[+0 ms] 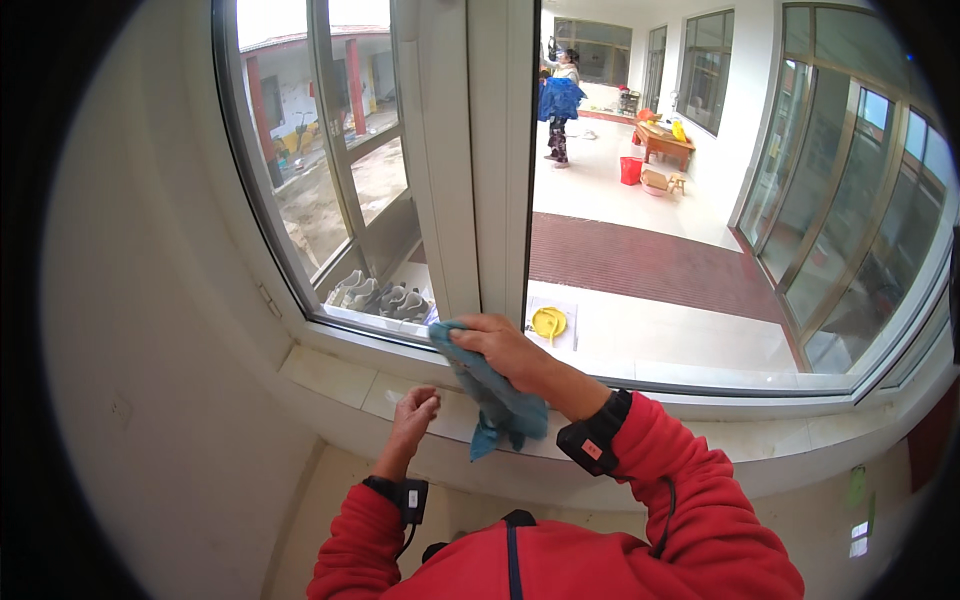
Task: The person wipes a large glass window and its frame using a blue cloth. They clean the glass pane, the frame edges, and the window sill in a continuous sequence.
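My right hand [501, 346] grips a teal cloth [487, 386] against the lower part of the white window frame [491, 187], near the bottom corner of the left pane. The cloth's loose end hangs over the tiled windowsill [330, 375]. To the left and lower, my left hand [415, 418] is raised by the sill with its fingers curled in and nothing visible in it. It is apart from the cloth.
Beyond the glass, several shoes [379, 296] and a yellow dustpan-like object [549, 322] lie on the floor. Farther off are a person [562, 97], a red bucket [631, 170] and a wooden table [664, 142]. A white wall [150, 300] rises close on my left.
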{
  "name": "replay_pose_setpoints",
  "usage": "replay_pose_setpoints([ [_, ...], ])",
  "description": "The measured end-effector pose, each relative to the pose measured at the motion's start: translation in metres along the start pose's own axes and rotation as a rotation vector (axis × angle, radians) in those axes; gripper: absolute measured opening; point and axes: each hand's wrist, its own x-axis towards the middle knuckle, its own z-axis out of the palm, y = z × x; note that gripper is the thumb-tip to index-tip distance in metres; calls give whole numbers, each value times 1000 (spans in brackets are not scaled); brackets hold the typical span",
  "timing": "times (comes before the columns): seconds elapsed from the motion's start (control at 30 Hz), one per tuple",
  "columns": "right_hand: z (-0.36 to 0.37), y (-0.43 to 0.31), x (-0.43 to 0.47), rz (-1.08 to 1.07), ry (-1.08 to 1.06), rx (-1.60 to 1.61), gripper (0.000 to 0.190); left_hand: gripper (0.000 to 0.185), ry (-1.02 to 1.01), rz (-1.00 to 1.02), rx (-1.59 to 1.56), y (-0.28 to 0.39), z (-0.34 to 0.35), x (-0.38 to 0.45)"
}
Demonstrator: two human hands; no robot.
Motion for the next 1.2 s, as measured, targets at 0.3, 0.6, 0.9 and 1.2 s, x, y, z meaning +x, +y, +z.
replay_pose_setpoints([
  [0.3,-53,-47,15,-148,164,-185,25,56,-645,-195,-606,-1,34,-15],
  [0.6,-64,-18,10,-407,302,-794,24,40,-613,-356,-277,19,37,-41],
  [0.9,0,44,-57,-566,46,-996,29,53,-654,-35,-1177,92,62,-70],
  [1.2,2,54,-46,-720,228,-928,18,39,-328,68,-918,61,96,-74],
])
